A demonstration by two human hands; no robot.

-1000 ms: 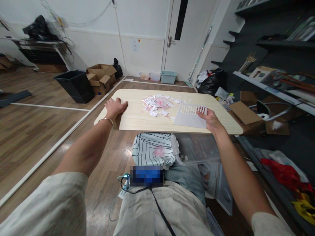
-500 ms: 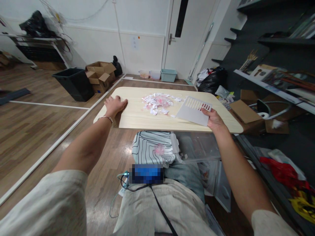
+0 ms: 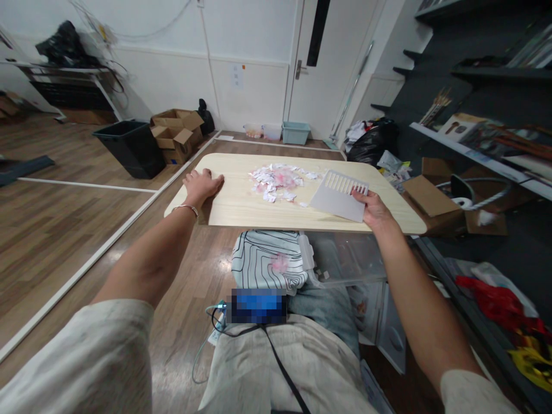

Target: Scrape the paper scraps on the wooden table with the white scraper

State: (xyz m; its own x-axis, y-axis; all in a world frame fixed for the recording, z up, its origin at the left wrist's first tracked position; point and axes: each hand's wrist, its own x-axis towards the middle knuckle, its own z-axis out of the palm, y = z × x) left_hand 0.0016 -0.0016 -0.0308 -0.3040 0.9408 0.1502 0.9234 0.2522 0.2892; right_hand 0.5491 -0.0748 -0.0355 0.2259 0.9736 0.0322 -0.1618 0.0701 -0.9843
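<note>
My right hand (image 3: 374,208) is closed on a flat white plastic plate with a row of slots (image 3: 336,198), tilted over the right part of a pale wooden tabletop (image 3: 233,210). Left of the plate lies a heap of torn white paper scraps (image 3: 276,181), with pinkish fluff among them. My left hand (image 3: 202,185) rests on the tabletop's left end, fingers spread and nothing in them. A striped cloth (image 3: 267,270) with a pink tuft on it and a clear plastic box (image 3: 349,259) are below the near edge.
A black bin (image 3: 131,149) and cardboard boxes (image 3: 176,132) stand on the floor at the left. A pale blue tub (image 3: 296,133) is by the door. On the right are loaded shelves (image 3: 487,141) and an open carton (image 3: 435,198).
Almost nothing differs. The slotted plate in my right hand has shifted very slightly; my left hand and the paper scraps stay in place.
</note>
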